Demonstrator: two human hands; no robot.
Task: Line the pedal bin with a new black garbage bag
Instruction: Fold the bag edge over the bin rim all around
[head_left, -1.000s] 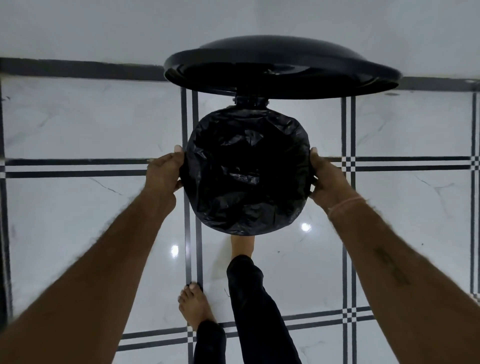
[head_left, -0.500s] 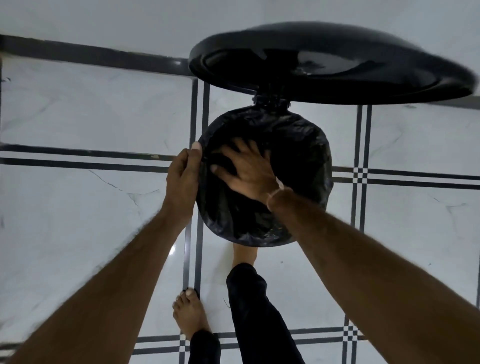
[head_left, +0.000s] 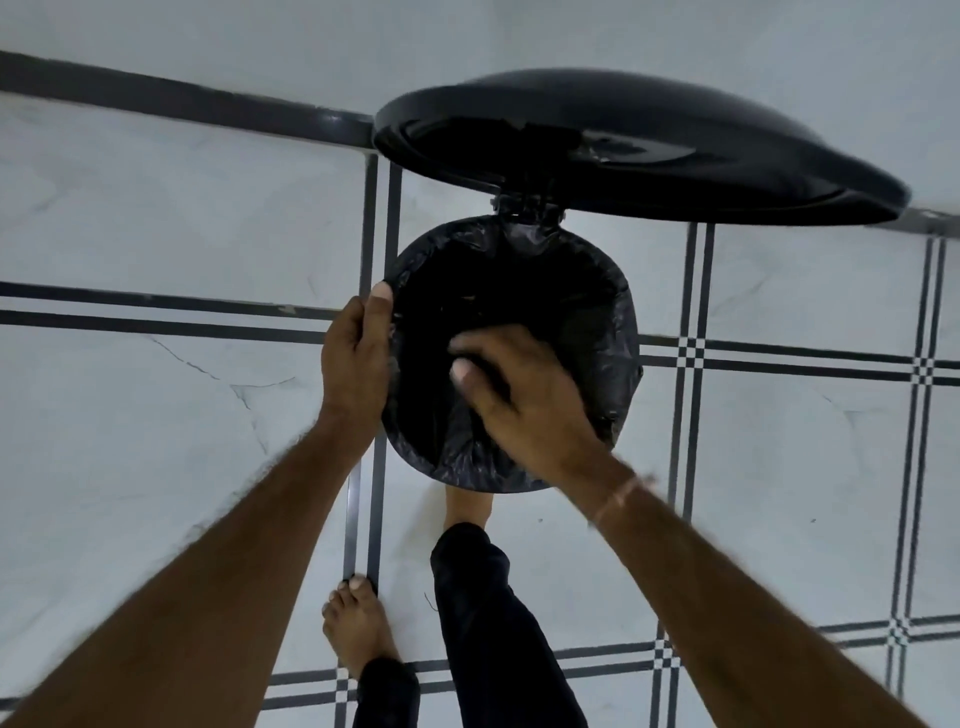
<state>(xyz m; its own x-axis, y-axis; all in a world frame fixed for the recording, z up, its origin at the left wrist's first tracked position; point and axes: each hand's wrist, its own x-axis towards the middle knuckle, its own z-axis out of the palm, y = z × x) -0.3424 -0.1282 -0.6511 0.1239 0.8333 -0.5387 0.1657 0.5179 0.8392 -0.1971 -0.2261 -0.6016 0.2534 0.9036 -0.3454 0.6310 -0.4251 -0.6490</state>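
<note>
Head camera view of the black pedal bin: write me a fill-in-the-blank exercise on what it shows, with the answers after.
1. The round black plastic lid of the pedal bin stands ____.
2. The crinkled black garbage bag is folded over the bin's ____.
3. The left hand grips the bin's edge, while the right hand reaches ____ the bag's opening.
4. A bare foot at the bin's base is beside a ____ trouser leg.

Answers: open; rim; into; black

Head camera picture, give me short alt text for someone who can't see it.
Seen from above, a left hand grips the rim of an open pedal bin lined with a black bag, while the right hand reaches inside. The lid stands raised, with one bare foot on the tiled floor.
</note>
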